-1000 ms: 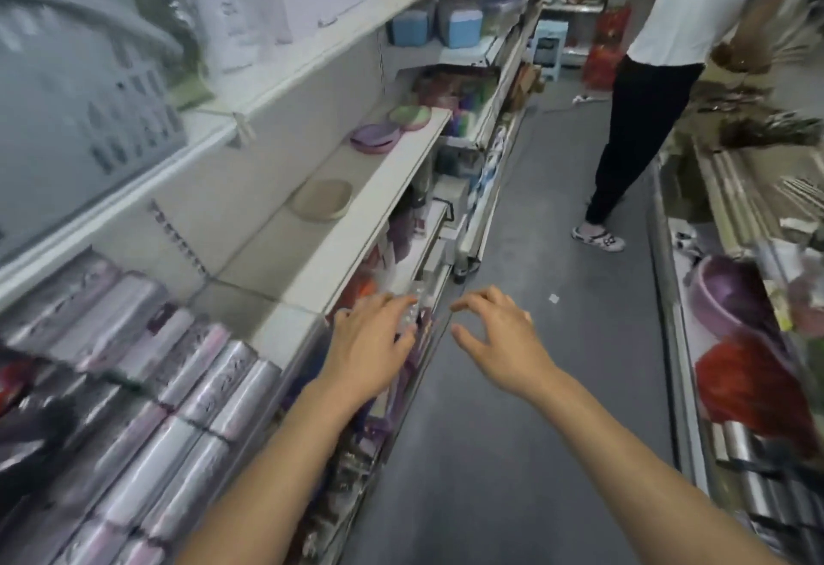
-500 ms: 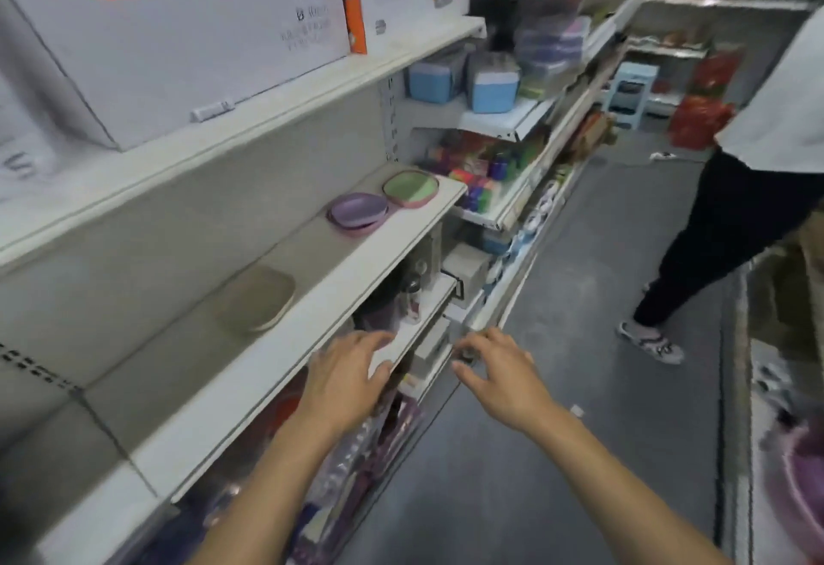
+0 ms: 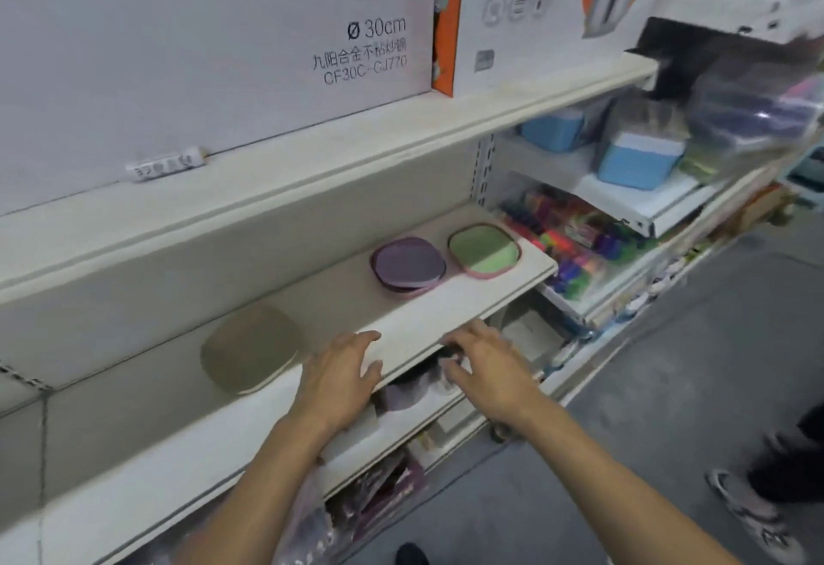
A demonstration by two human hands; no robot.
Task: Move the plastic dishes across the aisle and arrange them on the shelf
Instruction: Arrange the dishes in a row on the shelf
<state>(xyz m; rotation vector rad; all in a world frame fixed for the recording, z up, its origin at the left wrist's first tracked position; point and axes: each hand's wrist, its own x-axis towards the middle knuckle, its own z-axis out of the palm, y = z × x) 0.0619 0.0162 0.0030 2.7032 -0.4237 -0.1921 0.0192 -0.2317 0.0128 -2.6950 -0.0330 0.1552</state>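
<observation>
both hands reach toward the white shelf point(image 3: 450, 319), each grip spread and holding nothing: left hand point(image 3: 341, 379), right hand point(image 3: 486, 368). on the shelf lie a beige dish point(image 3: 249, 348), a purple dish point(image 3: 408, 265) and, just beside it, a green dish point(image 3: 484, 250).

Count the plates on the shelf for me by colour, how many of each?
Beige dish: 1
Purple dishes: a small stack, too blurred to count, so 1 pile
Green dish with a pink rim: 1
Total: 3 spots on the shelf, at least 3 dishes.
</observation>
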